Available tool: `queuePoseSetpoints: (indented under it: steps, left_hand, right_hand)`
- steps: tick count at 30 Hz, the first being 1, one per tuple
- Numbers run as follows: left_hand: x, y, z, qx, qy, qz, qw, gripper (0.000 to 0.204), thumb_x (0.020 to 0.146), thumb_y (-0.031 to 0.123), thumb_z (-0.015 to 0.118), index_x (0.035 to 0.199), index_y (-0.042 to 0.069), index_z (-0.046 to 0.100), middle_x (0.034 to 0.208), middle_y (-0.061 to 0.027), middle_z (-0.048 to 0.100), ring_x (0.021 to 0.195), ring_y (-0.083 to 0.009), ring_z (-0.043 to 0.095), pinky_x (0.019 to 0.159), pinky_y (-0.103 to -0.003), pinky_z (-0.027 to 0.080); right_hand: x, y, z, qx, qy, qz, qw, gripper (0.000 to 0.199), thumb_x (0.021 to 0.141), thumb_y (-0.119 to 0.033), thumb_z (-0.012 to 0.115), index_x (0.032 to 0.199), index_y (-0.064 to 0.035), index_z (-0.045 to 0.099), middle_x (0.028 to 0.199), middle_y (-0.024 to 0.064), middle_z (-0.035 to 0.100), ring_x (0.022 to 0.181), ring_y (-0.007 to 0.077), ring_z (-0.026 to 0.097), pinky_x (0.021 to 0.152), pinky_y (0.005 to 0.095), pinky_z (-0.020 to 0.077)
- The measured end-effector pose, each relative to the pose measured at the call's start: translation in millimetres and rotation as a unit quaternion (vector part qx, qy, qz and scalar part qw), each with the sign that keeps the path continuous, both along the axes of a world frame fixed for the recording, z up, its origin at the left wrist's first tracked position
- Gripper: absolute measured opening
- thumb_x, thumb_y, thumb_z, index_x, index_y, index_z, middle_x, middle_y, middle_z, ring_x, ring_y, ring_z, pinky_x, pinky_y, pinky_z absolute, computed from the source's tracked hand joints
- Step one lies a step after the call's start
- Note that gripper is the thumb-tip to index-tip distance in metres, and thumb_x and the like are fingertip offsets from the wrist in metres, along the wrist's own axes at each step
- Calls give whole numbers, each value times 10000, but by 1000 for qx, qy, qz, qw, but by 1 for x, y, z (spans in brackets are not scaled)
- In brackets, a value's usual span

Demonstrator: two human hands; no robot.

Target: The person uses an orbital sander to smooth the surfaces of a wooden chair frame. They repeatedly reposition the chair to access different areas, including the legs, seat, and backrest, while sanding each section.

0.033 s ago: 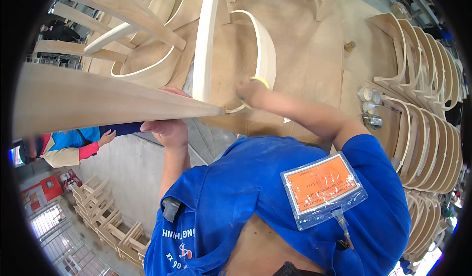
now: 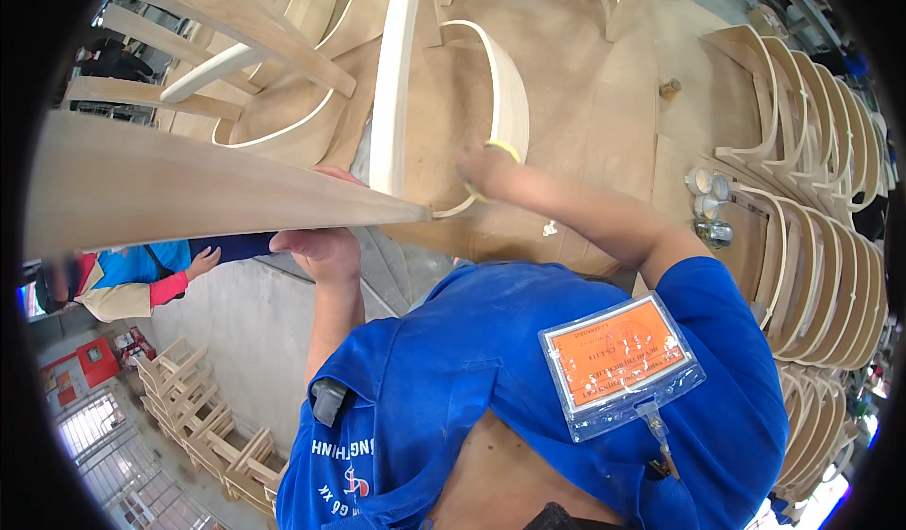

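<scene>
A pale tapered wooden leg (image 2: 226, 190) extends from the left edge to the middle, where it meets a curved wooden chair frame (image 2: 510, 105). My left hand (image 2: 321, 247) grips this leg, with the thumb below and fingers showing past its far side. Another upright wooden leg (image 2: 392, 86) rises just beyond. My right hand (image 2: 486, 171) is beside the near end of the curved frame, right of the leg's narrow end. Motion smears its fingers, and I cannot make out whether they hold anything. A yellow band-like strip (image 2: 505, 149) shows at that hand.
More chair frames (image 2: 283, 134) stand at the far left. Curved wooden parts (image 2: 812, 266) are stacked along the right, near several small jars (image 2: 708, 200). A co-worker (image 2: 142, 275) is at the left, above stacked wooden frames (image 2: 203, 417). Brown sheeting (image 2: 595, 134) covers the work surface.
My right hand has shifted very slightly, still blurred. My left hand and the wooden leg stay almost in place.
</scene>
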State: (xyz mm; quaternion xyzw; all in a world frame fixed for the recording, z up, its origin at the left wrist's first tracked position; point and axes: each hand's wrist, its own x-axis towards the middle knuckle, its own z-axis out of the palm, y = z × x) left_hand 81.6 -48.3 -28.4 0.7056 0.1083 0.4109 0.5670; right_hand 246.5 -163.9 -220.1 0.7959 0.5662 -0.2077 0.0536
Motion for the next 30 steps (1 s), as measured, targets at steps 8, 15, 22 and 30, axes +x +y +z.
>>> queuePoseSetpoints:
  steps: [8, 15, 22, 30]
  left_hand:
    - [4, 15, -27, -33, -14, 133, 991, 896, 746, 832, 220, 878, 8, 549, 702, -110, 556, 627, -230, 553, 571, -320, 473]
    - [-34, 32, -6, -33, -40, -117, 992, 642, 844, 662, 424, 828, 28, 522, 692, -103, 529, 602, -216, 532, 557, -302, 476]
    - [-69, 88, 8, -32, -17, -210, 977, 371, 869, 371, 585, 744, 36, 487, 643, -115, 538, 569, -188, 540, 513, -266, 469]
    - [-69, 98, 1, -43, -16, -209, 977, 364, 856, 355, 601, 723, 34, 491, 643, -133, 556, 558, -198, 554, 506, -278, 487]
  right_hand:
    - [43, 22, 21, -60, -41, -83, 994, 653, 740, -60, 651, 1322, 17, 364, 1304, 260, 392, 1111, 371, 541, 755, 416, 549]
    - [-42, 1, 32, -102, -42, 157, 982, 661, 759, -85, 623, 1344, 42, 342, 1371, 256, 352, 1137, 350, 528, 849, 359, 505]
    - [-16, -27, 63, -24, 135, -97, 986, 576, 776, -41, 553, 1315, -31, 352, 1251, 285, 403, 948, 398, 609, 781, 447, 513]
    - [117, 7, 41, -30, 24, -220, 975, 494, 805, -80, 552, 1272, -35, 398, 1294, 273, 398, 1088, 398, 547, 881, 429, 484]
